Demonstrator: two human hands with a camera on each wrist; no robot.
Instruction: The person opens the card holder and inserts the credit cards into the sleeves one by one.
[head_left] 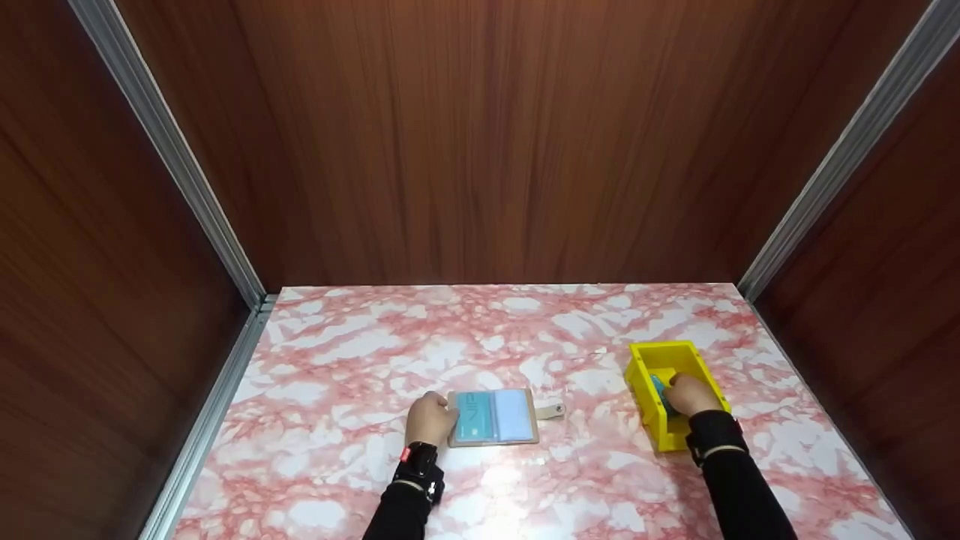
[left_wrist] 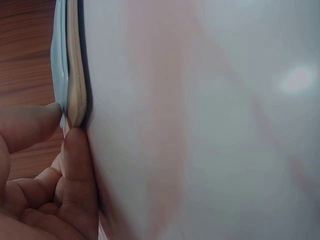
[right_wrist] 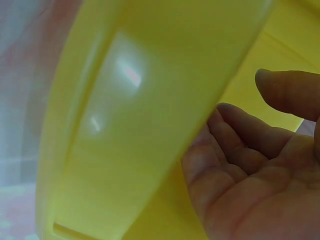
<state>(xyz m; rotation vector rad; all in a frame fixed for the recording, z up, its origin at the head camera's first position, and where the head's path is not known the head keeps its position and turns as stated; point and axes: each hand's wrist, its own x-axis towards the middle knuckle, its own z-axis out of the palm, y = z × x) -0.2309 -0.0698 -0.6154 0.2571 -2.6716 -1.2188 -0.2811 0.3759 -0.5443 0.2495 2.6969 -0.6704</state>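
Note:
An opened card holder [head_left: 534, 420] with a tan cover lies on the table. A teal card [head_left: 474, 416] shows in its left clear sleeve, and a pale sleeve page is on the right. My left hand [head_left: 430, 420] pinches the holder's left edge; in the left wrist view the thumb [left_wrist: 35, 122] presses the sleeve side, with a finger against the cover's edge. Inside a yellow bin [head_left: 645, 394] at the right is my right hand [head_left: 690, 394], beside a blue card [head_left: 661, 391] that it partly covers. The right wrist view shows its thumb apart from loosely curled fingers, with nothing visible between them.
A strap with a snap [head_left: 552, 411] sticks out from the holder's right side. Brown wood-grain panels [head_left: 487, 150] enclose the pink marbled table [head_left: 337, 337] at the back and both sides, with metal rails [head_left: 180, 157] at the corners.

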